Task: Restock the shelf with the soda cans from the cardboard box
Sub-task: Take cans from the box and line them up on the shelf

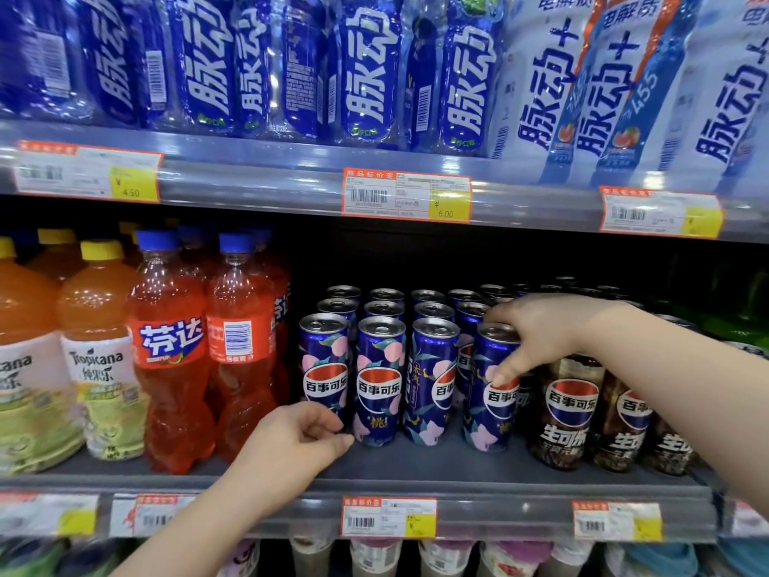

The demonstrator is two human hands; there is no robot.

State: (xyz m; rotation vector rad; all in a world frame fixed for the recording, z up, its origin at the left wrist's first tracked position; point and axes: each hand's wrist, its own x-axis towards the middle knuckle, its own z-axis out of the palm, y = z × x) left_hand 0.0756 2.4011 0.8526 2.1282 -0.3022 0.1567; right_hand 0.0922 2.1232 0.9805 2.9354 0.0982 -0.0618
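Several slim blue peach-print soda cans stand in rows on the middle shelf (416, 472). My right hand (537, 335) reaches in from the right and grips the rightmost front can (491, 406) from above, thumb on its label. My left hand (295, 443) comes up from below and its fingertips pinch the base of the leftmost front can (322, 360). Two more front cans (380, 381) (430, 381) stand upright between them. No cardboard box is in view.
Orange soda bottles (174, 360) and juice bottles (100, 351) stand left of the cans. Dark cola bottles (570, 410) crowd close on the right. Blue drink bottles (366, 68) fill the shelf above. Price tags (389, 518) line the shelf edges.
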